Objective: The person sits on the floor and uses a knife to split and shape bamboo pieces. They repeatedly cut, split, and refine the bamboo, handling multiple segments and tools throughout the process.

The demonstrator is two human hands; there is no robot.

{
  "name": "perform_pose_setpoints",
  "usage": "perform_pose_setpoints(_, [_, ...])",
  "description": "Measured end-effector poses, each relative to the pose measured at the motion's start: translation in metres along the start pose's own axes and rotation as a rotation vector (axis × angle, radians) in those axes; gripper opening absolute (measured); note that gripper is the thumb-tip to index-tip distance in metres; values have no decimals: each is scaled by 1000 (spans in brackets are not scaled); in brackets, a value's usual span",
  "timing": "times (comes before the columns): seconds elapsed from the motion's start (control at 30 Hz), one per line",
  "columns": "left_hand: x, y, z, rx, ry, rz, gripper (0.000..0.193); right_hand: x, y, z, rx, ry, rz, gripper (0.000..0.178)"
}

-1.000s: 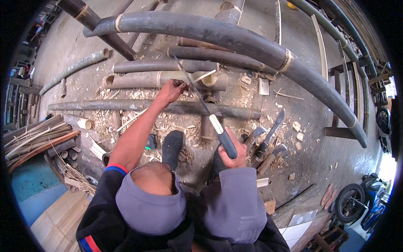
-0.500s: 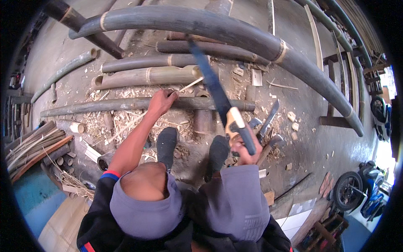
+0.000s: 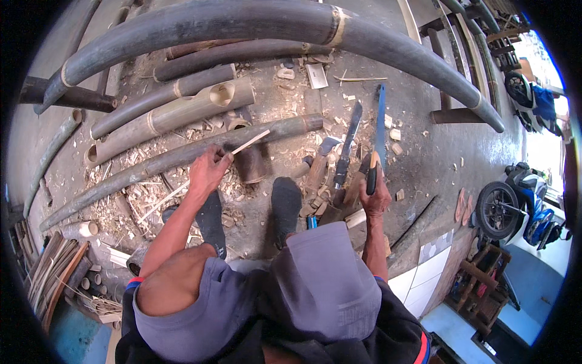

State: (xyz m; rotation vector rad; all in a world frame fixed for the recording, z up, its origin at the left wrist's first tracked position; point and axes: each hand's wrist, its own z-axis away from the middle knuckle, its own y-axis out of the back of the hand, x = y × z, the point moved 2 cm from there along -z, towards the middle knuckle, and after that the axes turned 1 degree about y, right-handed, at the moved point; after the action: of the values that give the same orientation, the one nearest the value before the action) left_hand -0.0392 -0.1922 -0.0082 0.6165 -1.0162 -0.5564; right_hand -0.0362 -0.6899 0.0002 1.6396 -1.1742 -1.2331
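The biggest change is on the right: the saw with a long blue-grey blade and a tan-and-black handle (image 3: 380, 127) has left the space in front of the body. A second ago its blade crossed the thin pale bamboo strip (image 3: 250, 142), and half a second ago it was swung up, blurred; now it is low at the right, blade pointing far, just beside the machete with a dark handle (image 3: 348, 145). The right hand (image 3: 376, 195) has gone with it, its grip clamped on the handle — the bare forearm now shows to the right of the grey-clad knee (image 3: 330, 276). Whether the blade touches the floor, I cannot tell.

The left hand (image 3: 207, 170) still has its grip pinched on the strip, which slants from near left to far right. The strip's far end shows over the long dark bamboo pole (image 3: 163, 162) — earlier it reached toward the hollowed, pale brown bamboo tube (image 3: 176, 112). The whole view has also turned, so the pole now slopes.
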Motion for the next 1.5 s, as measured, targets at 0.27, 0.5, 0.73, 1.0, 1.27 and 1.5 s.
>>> perform_pose_setpoints(0.27, [-45, -6, 14, 206, 93, 169, 43, -34, -56, 11, -182, 23, 201, 56])
perform_pose_setpoints(0.5, [-65, 23, 34, 459, 272, 303, 39, -59, -94, 5, -526, -224, 181, 79])
perform_pose_setpoints(0.73, [-132, 38, 49, 677, 416, 483, 35, -28, -101, 6, -116, -437, -372, 41])
perform_pose_setpoints(1.0, [-136, 66, 64, 568, 329, 266, 41, -167, -63, -3, -364, -250, -704, 38])
perform_pose_setpoints(1.27, [-78, 23, 53, 318, 270, 377, 39, -264, -77, -25, -631, 74, -640, 31])
perform_pose_setpoints(1.5, [-59, 31, 23, 369, 169, 286, 44, -303, -87, -39, -703, 174, -602, 32])
